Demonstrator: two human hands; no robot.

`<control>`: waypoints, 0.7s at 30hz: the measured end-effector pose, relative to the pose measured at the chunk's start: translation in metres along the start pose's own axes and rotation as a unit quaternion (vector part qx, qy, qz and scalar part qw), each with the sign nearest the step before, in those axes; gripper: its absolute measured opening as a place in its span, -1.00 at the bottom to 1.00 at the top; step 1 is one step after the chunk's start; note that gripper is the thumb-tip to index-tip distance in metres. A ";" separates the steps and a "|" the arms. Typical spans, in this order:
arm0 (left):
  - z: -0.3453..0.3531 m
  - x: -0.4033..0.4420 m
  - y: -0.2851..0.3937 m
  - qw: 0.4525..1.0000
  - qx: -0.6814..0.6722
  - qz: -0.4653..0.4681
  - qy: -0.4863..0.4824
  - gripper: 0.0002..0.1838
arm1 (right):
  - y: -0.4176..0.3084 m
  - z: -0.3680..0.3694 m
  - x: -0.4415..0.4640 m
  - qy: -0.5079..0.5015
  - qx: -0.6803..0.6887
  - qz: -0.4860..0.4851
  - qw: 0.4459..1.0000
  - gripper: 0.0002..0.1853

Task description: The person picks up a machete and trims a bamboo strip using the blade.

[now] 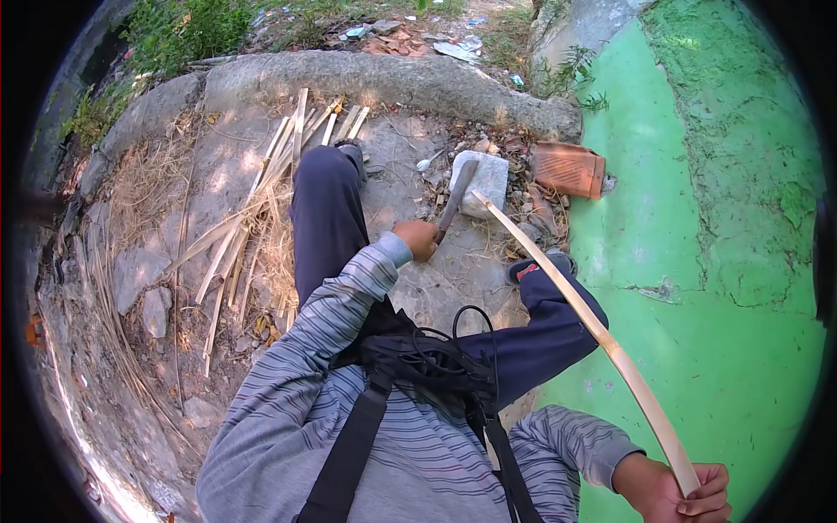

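Observation:
My left hand (pixel 418 240) is closed around the handle of a dark-bladed machete (pixel 459 196). Its blade lies over a pale, squarish stone block (pixel 493 179) on the ground between my feet. Down at the lower right, my right hand (pixel 689 495) grips one end of a long, pale, slightly curved strip (pixel 602 336) that looks like bamboo. The strip runs up past my bent right knee, and its far end lies at the block's near edge, beside the blade. I cannot tell whether blade and strip touch.
Several split strips (pixel 270 174) lie piled left of my left leg, with thin shavings (pixel 277 253) around them. An orange hollow brick (pixel 568 170) sits right of the block, against a green wall (pixel 697 375). A low concrete kerb (pixel 366 78) curves across the front.

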State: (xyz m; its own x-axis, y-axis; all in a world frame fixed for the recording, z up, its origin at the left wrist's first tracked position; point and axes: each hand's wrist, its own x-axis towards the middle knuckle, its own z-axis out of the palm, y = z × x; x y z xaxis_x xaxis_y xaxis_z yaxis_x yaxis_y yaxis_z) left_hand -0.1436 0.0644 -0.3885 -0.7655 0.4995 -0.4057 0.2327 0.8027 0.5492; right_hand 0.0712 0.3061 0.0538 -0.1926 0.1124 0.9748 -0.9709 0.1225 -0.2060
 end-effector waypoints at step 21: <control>0.000 0.004 0.002 0.999 -0.007 -0.005 -0.053 -0.60 | 0.000 0.001 -0.002 0.013 -0.029 -0.018 0.999 -0.59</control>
State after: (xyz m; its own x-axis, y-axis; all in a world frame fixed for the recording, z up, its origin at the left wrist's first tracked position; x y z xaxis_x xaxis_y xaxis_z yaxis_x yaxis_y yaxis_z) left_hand -0.1458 0.0682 -0.3889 -0.6997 0.5240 -0.4855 0.2170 0.8034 0.5544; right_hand 0.0717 0.3052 0.0520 -0.1525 0.1326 0.9794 -0.9671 0.1842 -0.1755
